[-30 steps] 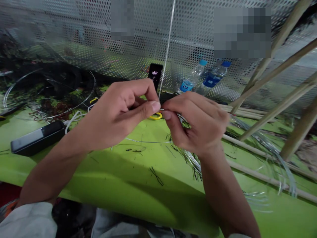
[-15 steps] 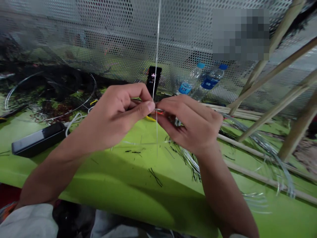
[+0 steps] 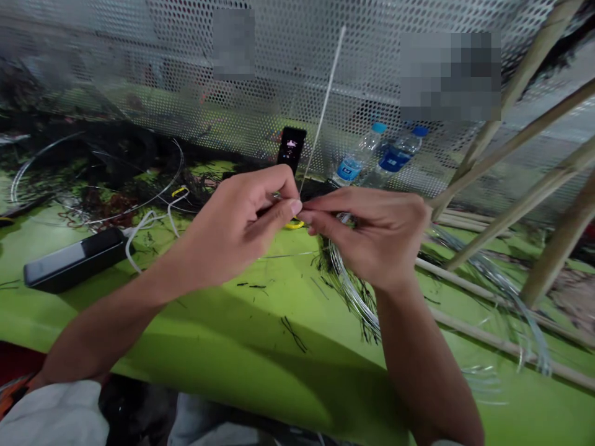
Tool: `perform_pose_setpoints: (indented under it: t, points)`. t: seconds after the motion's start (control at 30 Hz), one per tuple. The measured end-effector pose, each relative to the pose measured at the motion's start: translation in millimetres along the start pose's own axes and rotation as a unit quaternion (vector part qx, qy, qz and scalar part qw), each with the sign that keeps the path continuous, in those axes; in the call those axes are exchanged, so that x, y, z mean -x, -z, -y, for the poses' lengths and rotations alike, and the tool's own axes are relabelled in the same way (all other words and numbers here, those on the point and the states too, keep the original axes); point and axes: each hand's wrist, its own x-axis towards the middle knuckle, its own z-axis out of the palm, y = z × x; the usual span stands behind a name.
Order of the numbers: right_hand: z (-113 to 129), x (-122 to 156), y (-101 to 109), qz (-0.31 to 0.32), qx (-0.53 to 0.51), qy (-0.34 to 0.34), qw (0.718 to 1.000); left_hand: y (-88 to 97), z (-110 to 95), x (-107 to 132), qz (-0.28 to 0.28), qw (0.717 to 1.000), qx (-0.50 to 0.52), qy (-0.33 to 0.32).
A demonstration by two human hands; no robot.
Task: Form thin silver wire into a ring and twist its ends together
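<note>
Over the green table, a thin pale wire (image 3: 326, 102) rises at a slant from between my fingers, its upper end free. My left hand (image 3: 232, 226) pinches the foot of the wire between thumb and forefinger. Against it, the thumb and fingertips of my right hand (image 3: 383, 232) are pressed together at the same spot; the short piece of wire between them is mostly covered. Just below the fingertips shows a yellow band or strip (image 3: 294, 225). A coil of silvery wire (image 3: 351, 285) lies beneath my right hand, partly hidden by it.
A lit phone (image 3: 292, 145) leans behind my hands, with two water bottles (image 3: 348, 168) to its right. A dark power bank (image 3: 77, 260) with a white cable (image 3: 131, 238) lies left. Wooden poles (image 3: 506, 241) stand and lie right. Dark clippings (image 3: 294, 334) dot the green table (image 3: 223, 334).
The wire has swung from nearly upright to leaning right, and its top end has come into view. My right hand has turned slightly and moved a little right, its fingertips closing together.
</note>
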Motion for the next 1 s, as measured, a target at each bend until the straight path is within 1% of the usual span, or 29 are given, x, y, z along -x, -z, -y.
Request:
perform_pose_setpoints:
  t: [0.03, 0.07, 0.1, 0.13, 0.17, 0.2, 0.23, 0.27, 0.3, 0.33, 0.37, 0.4, 0.43, 0.5, 0.53, 0.57, 0.6, 0.67, 0.73, 0.83, 0.93, 1.0]
  points:
    - [0, -1, 1, 0.017, -0.058, -0.065, 0.996, -0.2, 0, 0, 0.007, 1.0, -0.017, -0.012]
    - [0, -2, 2, 0.04, -0.117, -0.129, 0.984, -0.1, 1, -1, 0.016, 0.999, -0.033, -0.021]
    - [0, -3, 3, 0.066, -0.173, -0.187, 0.965, 0.3, 1, -1, 0.024, 0.998, -0.047, -0.027]
    - [-1, -4, 3, 0.086, -0.22, -0.232, 0.944, 1.0, 1, -2, 0.028, 0.998, -0.056, -0.029]
    - [-2, -5, 2, 0.099, -0.252, -0.258, 0.927, 1.9, 1, -3, 0.029, 0.998, -0.058, -0.026]
    - [-2, -5, 0, 0.1, -0.267, -0.265, 0.921, 3.2, 1, -3, 0.03, 0.998, -0.051, -0.02]
    - [-2, -4, -2, 0.089, -0.261, -0.254, 0.927, 4.9, 1, -4, 0.029, 0.999, -0.037, -0.011]
    - [-2, -2, -4, 0.067, -0.235, -0.23, 0.942, 6.7, 1, -5, 0.027, 0.999, -0.017, 0.001]
    - [-1, 0, -7, 0.037, -0.185, -0.196, 0.962, 8.7, 1, -5, 0.026, 1.0, 0.005, 0.013]
    - [0, 2, -9, 0.005, -0.117, -0.151, 0.982, 10.7, 1, -6, 0.025, 0.999, 0.024, 0.023]
    - [1, 4, -11, -0.024, -0.038, -0.094, 0.995, 12.6, 1, -6, 0.025, 0.998, 0.042, 0.033]
    - [1, 6, -12, -0.047, 0.042, -0.026, 0.998, 14.2, 1, -6, 0.027, 0.997, 0.058, 0.042]
    - [1, 8, -13, -0.064, 0.114, 0.05, 0.99, 15.5, 0, -6, 0.031, 0.996, 0.071, 0.05]
    - [-1, 10, -14, -0.082, 0.215, 0.186, 0.955, 17.1, -1, -5, 0.04, 0.993, 0.088, 0.067]
    - [-2, 10, -14, -0.088, 0.242, 0.232, 0.938, 17.5, -2, -5, 0.044, 0.992, 0.092, 0.077]
    - [-4, 10, -14, -0.093, 0.26, 0.258, 0.926, 17.8, -3, -5, 0.048, 0.991, 0.095, 0.083]
    - [-5, 10, -15, -0.096, 0.272, 0.267, 0.919, 17.9, -3, -5, 0.051, 0.99, 0.095, 0.088]
    - [-5, 9, -15, -0.097, 0.273, 0.268, 0.919, 18.2, -3, -5, 0.052, 0.99, 0.095, 0.09]
    - [-5, 7, -14, -0.094, 0.253, 0.248, 0.93, 18.5, -1, -5, 0.045, 0.992, 0.089, 0.077]
    - [-2, 6, -13, -0.08, 0.224, 0.2, 0.95, 19.2, 2, -7, 0.04, 0.995, 0.076, 0.051]
    - [3, 5, -10, -0.042, 0.217, 0.165, 0.961, 18.9, 4, -8, 0.049, 0.997, 0.061, 0.027]
    - [7, 5, -9, -0.021, 0.208, 0.138, 0.968, 17.7, 5, -8, 0.043, 0.998, 0.042, 0.004]
